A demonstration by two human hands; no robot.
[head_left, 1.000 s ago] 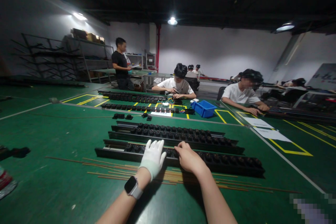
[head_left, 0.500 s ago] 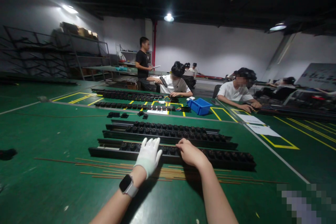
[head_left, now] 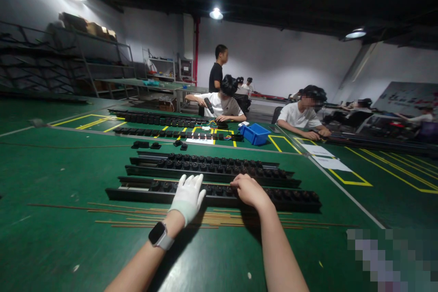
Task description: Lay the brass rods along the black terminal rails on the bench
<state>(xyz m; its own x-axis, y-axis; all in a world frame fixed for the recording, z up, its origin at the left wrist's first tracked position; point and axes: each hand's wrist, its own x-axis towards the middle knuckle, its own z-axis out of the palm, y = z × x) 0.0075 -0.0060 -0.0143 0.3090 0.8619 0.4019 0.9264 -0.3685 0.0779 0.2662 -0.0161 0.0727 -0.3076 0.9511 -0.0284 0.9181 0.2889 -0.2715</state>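
My left hand (head_left: 187,195), in a white glove, lies over the nearest black channel rail (head_left: 143,195) with its fingers stretched out and apart. My bare right hand (head_left: 249,190) is at the same rail, further right, its thumb and fingertips pinched on a thin brown rod (head_left: 219,184). That rod runs along the rail and passes behind my left fingers. Black square blocks (head_left: 280,196) fill most of this rail in a row. Several loose thin rods (head_left: 143,222) lie on the table just below it.
Behind stand more black rails (head_left: 212,171) with blocks. Loose black blocks (head_left: 155,145), a blue bin (head_left: 256,134) and paper sheets (head_left: 330,163) lie on the green table (head_left: 68,246). Across it, one co-worker (head_left: 224,102) holds a power drill (head_left: 208,105); another (head_left: 303,112) works at the right.
The view has shifted slightly, moving the table scene a little left and up. Both hands keep nearly the same places on the rail. A standing person in black has moved rightward in the background.
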